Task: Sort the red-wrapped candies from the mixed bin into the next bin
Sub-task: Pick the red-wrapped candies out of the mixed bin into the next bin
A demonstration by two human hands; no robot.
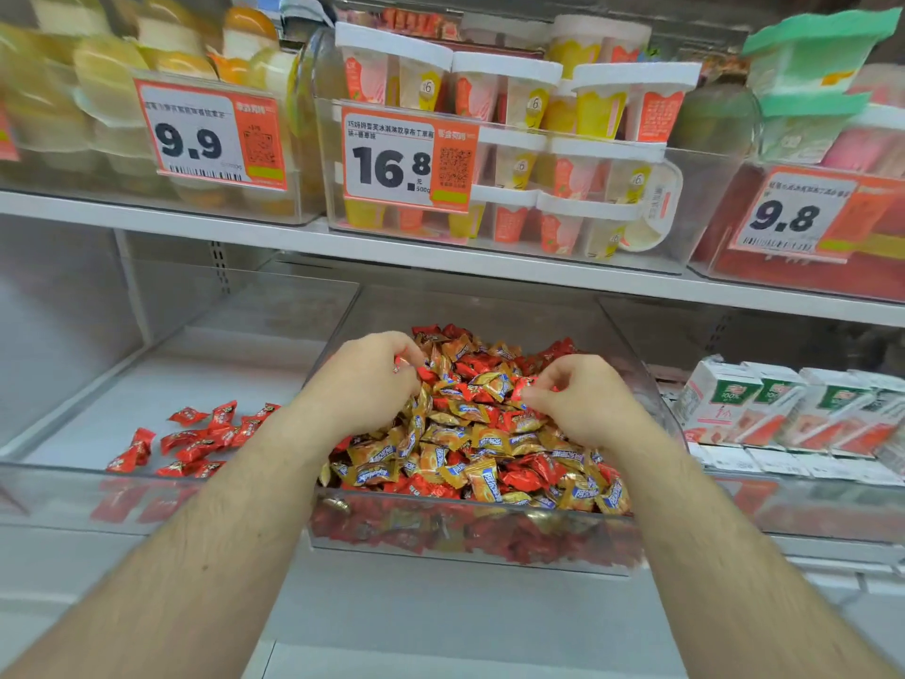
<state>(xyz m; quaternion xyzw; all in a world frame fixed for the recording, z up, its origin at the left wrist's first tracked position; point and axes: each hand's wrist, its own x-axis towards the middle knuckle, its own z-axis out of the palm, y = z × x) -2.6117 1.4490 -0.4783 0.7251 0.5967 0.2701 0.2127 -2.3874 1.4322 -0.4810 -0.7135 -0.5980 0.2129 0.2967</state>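
Observation:
A clear mixed bin (470, 536) in the middle holds a heap of red-wrapped and gold-wrapped candies (489, 433). My left hand (367, 379) lies on the heap's left side, its curled fingers pinching a red candy (399, 365). On the right side of the heap, my right hand (583, 404) pinches another red candy (526, 384) between thumb and fingertips. The clear bin to the left (73, 475) holds several red candies (196, 438) on its floor.
A shelf above carries clear bins of cup desserts (514, 154) with price tags 9.9, 16.8 and 9.8. Small drink cartons (783, 409) stand in rows to the right of the mixed bin. The shelf's white front edge runs below both bins.

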